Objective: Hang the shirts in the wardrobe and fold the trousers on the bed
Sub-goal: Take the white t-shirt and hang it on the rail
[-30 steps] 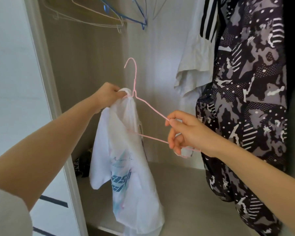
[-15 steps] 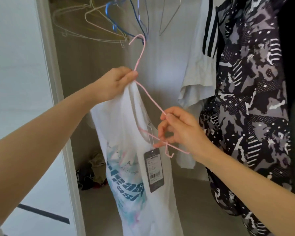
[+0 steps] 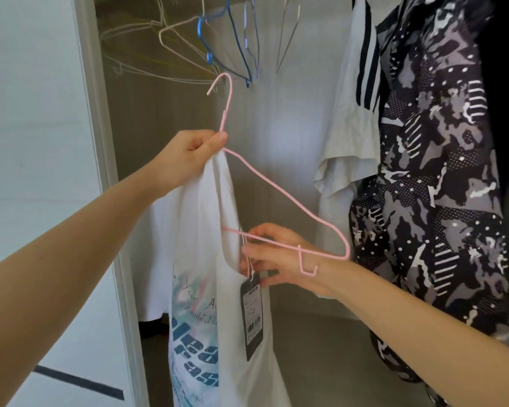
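A white T-shirt [image 3: 200, 259] with a blue-green print and a dark price tag [image 3: 252, 312] hangs half threaded on a pink wire hanger [image 3: 279, 190]. My left hand [image 3: 188, 155] grips the hanger's neck together with the bunched shirt collar, holding both up inside the wardrobe. My right hand [image 3: 274, 257] sits behind the hanger's lower bar, its fingers pinching the shirt fabric near the tag string. The hanger's right shoulder sticks out bare. Its hook is just below the empty hangers above.
Several empty wire hangers [image 3: 218, 45], white and blue, hang from the rail at the top. A white shirt with black stripes [image 3: 353, 107] and a black-and-grey patterned garment [image 3: 441, 183] hang at the right. The wardrobe's frame [image 3: 100, 148] stands at the left.
My left hand has raised the hanger and shirt higher toward the rail. My right hand left the hanger's right end and moved left to the shirt near the tag.
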{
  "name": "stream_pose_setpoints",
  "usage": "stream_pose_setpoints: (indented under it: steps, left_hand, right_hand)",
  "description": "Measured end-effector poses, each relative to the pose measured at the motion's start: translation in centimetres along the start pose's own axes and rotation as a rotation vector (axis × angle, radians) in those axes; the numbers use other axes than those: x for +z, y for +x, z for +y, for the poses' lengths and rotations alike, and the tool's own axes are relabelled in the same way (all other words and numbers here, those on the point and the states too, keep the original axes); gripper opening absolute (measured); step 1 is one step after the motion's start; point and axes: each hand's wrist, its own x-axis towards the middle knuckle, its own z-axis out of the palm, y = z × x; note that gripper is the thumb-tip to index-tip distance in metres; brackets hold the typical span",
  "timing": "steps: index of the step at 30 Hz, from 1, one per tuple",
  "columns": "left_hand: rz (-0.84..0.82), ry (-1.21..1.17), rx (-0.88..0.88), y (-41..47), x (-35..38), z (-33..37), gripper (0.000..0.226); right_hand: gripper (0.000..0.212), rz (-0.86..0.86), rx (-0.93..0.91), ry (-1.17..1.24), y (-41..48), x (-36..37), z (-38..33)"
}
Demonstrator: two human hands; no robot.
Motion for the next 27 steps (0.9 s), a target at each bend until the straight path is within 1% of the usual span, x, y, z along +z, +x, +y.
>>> stream_pose_setpoints:
  steps: [2,4,6,8,9,11,12,14,16,17,18,21,22,24,26,27]
  left_hand:
    - [-0.015,-0.008,-0.003,-0.3,-0.3,0.0,0.045]
    - [-0.036,-0.013,-0.011,-0.7,-0.7,0.0,0.046]
    - [-0.044,-0.013,-0.028,-1.1,-1.0,0.0,0.049]
    - [-0.040,-0.019,-0.043,-1.2,-1.2,0.3,0.052]
    - [-0.036,-0.025,-0.046,-1.3,-1.2,0.5,0.053]
    - [-0.030,-0.033,-0.054,-1.2,-1.1,0.8,0.055]
    - [-0.029,-0.034,-0.055,-1.2,-1.1,0.9,0.056]
    - [-0.031,-0.044,-0.053,-1.2,-1.0,1.0,0.057]
    - [-0.031,-0.058,-0.055,-1.1,-0.8,1.0,0.057]
    - [-0.030,-0.065,-0.059,-1.1,-0.8,1.0,0.057]
    - [-0.025,-0.067,-0.064,-1.1,-0.7,0.9,0.057]
    - [-0.004,-0.077,-0.089,-1.0,-0.7,0.4,0.056]
    - [0.002,-0.084,-0.097,-1.0,-0.7,0.2,0.058]
    - [0.024,-0.107,-0.126,-1.0,-0.8,-0.5,0.063]
    - [0.061,-0.140,-0.165,-0.9,-0.9,-1.4,0.066]
    - [0.081,-0.157,-0.189,-0.7,-0.9,-2.0,0.067]
  right_hand:
    - [0.029,0.104,-0.043,-0.125,0.6,-0.2,-0.3]
    - [0.024,0.227,-0.194,-0.274,1.4,-1.3,-0.8]
    - [0.022,0.304,-0.352,-0.514,2.1,-2.7,-1.5]
    - [0.038,0.299,-0.404,-0.747,2.8,-3.4,-2.3]
    - [0.042,0.293,-0.411,-0.865,3.1,-3.7,-2.4]
    - [0.037,0.312,-0.399,-1.061,4.2,-4.0,-1.9]
    - [0.032,0.304,-0.403,-1.121,4.8,-4.0,-1.4]
    - [0.022,0.228,-0.359,-1.106,5.5,-3.6,-0.6]
    - [0.008,0.131,-0.259,-0.913,5.4,-2.7,-0.2]
    - [0.010,0.091,-0.211,-0.804,5.1,-2.2,-0.1]
    - [0.018,0.049,-0.162,-0.724,4.8,-1.8,0.0]
    - [0.035,-0.091,-0.062,-0.619,3.5,-1.2,1.5]
    - [0.037,-0.131,-0.046,-0.637,2.9,-1.1,2.0]
    - [0.034,-0.182,-0.060,-0.805,2.1,-1.4,2.9]
    - [0.021,-0.204,-0.079,-0.999,1.5,-2.2,3.7]
    - [0.014,-0.187,-0.084,-1.071,1.3,-2.7,3.9]
